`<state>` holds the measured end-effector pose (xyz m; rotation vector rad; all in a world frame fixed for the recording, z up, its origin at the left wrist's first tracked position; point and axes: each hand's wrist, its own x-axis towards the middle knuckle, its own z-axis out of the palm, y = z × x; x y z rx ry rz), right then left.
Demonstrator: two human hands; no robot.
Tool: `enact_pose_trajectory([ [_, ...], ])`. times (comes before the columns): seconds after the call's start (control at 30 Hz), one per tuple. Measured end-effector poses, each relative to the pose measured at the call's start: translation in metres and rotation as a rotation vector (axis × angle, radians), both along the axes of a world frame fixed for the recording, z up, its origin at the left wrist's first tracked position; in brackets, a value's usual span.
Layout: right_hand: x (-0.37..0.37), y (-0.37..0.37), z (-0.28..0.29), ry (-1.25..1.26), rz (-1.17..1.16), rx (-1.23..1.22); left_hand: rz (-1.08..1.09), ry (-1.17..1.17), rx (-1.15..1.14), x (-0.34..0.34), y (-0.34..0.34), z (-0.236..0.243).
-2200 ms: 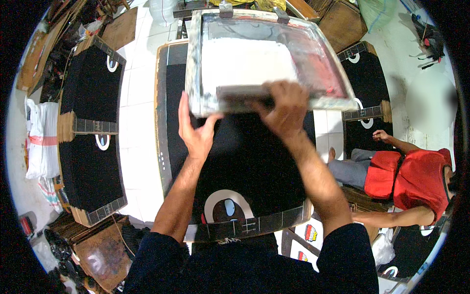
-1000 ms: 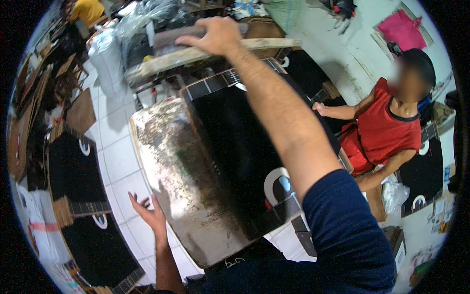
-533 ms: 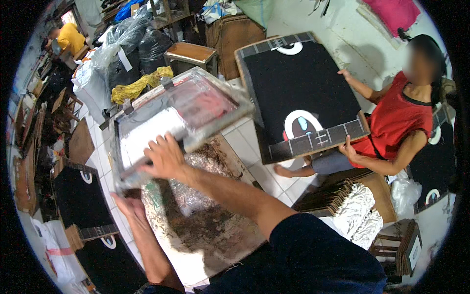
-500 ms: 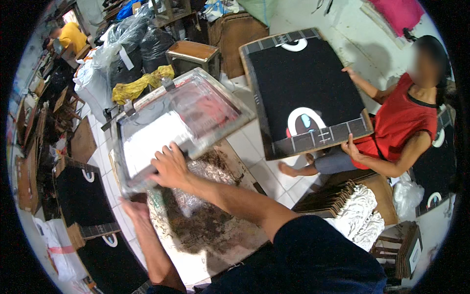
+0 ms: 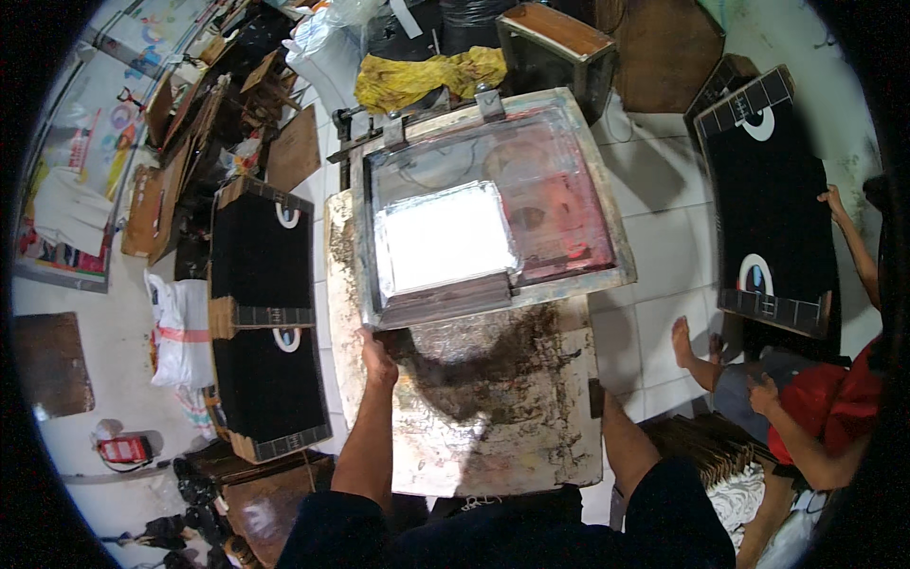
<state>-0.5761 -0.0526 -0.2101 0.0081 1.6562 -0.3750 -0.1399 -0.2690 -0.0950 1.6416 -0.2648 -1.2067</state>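
A screen-printing frame (image 5: 621, 248) is tilted up over a stained printing board (image 5: 474, 446), attached at its far side by metal clamps (image 5: 489, 104). Its mesh is stained red on the right and has a bright white rectangle (image 5: 445, 237) at left. A grey-brown strip runs along the near edge of that rectangle. My left hand (image 5: 379, 360) closes around the frame's near left corner. My right forearm (image 5: 627, 446) reaches to the board's right edge beside a dark block (image 5: 595, 398); the hand itself is hidden there.
At right a person in red (image 5: 825, 408) has one hand on a black printed panel (image 5: 773, 209). More black panels (image 5: 261, 256) stand at left. A yellow cloth (image 5: 427, 76) and a wooden stool (image 5: 555, 38) are beyond the frame. Stacked brown boards (image 5: 687, 446) lie lower right.
My right hand has left the mesh and dropped to the board's right side. My left hand stays at the frame's corner. The other person's panel has moved toward the right wall. My view has turned.
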Motion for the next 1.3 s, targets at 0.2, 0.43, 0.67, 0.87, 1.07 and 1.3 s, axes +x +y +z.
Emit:
enact_pose_trajectory([
  [0.2,0.005,-0.032,0.018,-0.286,-0.732,-0.11,-0.023,0.012,0.021,-0.008,0.004,0.017],
  [0.43,-0.04,-0.062,0.016,-0.263,-1.123,-0.283,-0.049,-0.026,0.022,-0.022,0.004,0.033],
  [0.67,-0.209,-0.102,0.13,0.034,-1.057,-0.8,-0.088,0.058,-0.041,-0.023,0.004,0.034],
  [0.87,-0.2,-0.101,0.235,0.952,-0.963,-1.128,-0.101,-0.106,-0.055,-0.008,0.003,0.001],
  [1.07,0.016,-0.077,0.203,0.873,-0.002,-1.409,-0.097,0.085,-0.131,0.016,-0.003,-0.022],
  [1.3,0.096,-0.068,0.179,0.769,0.124,-0.979,-0.111,0.252,-0.067,-0.001,-0.004,0.007],
])
